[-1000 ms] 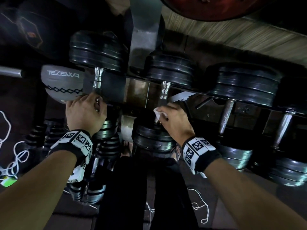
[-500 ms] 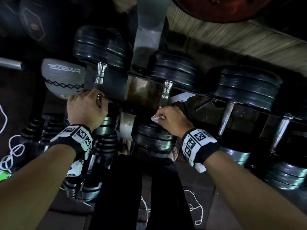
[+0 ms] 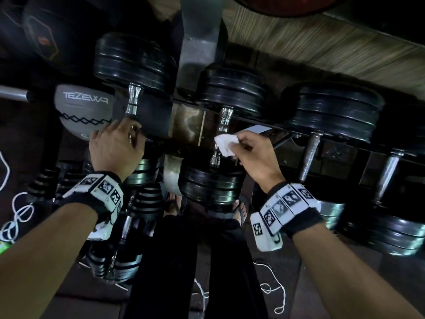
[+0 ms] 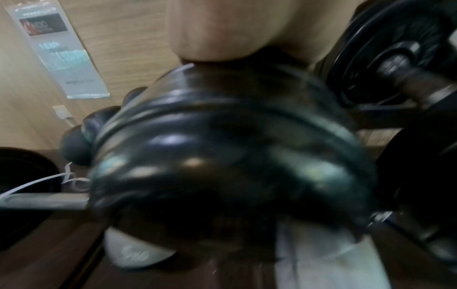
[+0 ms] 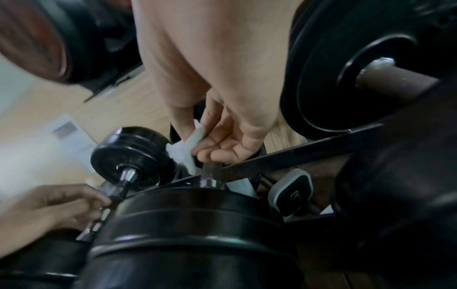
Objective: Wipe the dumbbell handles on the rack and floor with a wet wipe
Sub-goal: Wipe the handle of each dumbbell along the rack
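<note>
Black-plated dumbbells lie on a dark rack (image 3: 271, 127). My left hand (image 3: 115, 146) curls round the lower end of the left dumbbell's chrome handle (image 3: 133, 100); in the right wrist view this hand (image 5: 56, 205) has its fingers on that handle (image 5: 126, 178). My right hand (image 3: 250, 155) pinches a white wet wipe (image 3: 226, 145) just right of the middle dumbbell's handle (image 3: 225, 118). From the right wrist, the wipe (image 5: 188, 148) hangs from my fingers (image 5: 222, 144) above the handle (image 5: 210, 174). The left wrist view shows only a blurred dumbbell head (image 4: 222, 166).
Two more racked dumbbells with dull handles (image 3: 309, 155) (image 3: 388, 171) lie to the right. A grey medicine ball (image 3: 85, 111) sits left, and the rack's grey upright (image 3: 200, 31) rises behind. Smaller dumbbells (image 3: 142, 203), white cords (image 3: 18, 215) and my sandalled feet (image 3: 241, 210) are on the floor.
My right hand has come off the middle handle, lifting the wipe up and to the right, so the chrome handle shows. My left hand stays on the left handle.
</note>
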The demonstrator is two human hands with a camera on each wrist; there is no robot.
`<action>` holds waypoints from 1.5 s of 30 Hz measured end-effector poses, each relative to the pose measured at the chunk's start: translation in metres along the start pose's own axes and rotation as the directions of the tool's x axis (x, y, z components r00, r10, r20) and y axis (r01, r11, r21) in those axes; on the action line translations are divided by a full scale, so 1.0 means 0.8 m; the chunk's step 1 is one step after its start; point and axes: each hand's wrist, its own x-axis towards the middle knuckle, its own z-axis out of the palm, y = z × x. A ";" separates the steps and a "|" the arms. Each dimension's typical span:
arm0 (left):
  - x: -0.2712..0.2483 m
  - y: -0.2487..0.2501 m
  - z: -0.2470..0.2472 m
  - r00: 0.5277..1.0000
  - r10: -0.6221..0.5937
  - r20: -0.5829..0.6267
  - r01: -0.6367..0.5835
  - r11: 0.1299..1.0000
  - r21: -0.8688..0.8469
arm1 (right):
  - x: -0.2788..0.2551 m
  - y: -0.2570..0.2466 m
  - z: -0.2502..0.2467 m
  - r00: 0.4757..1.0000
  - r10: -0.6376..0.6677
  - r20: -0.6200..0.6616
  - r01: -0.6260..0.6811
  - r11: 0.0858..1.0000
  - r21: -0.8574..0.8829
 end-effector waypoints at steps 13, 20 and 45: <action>-0.086 0.146 -0.012 0.822 0.169 0.543 0.431 0.438 -0.789 | -0.074 0.010 -0.014 0.990 0.043 0.136 -0.104 0.872 0.479; -0.088 0.157 -0.016 0.829 0.155 0.538 0.440 0.413 -0.797 | -0.086 0.009 -0.004 0.994 0.052 -0.097 0.009 0.838 0.545; -0.081 0.132 -0.014 0.837 0.304 0.455 0.141 0.683 -0.716 | -0.077 0.034 -0.018 0.972 -0.124 0.201 0.104 0.988 0.111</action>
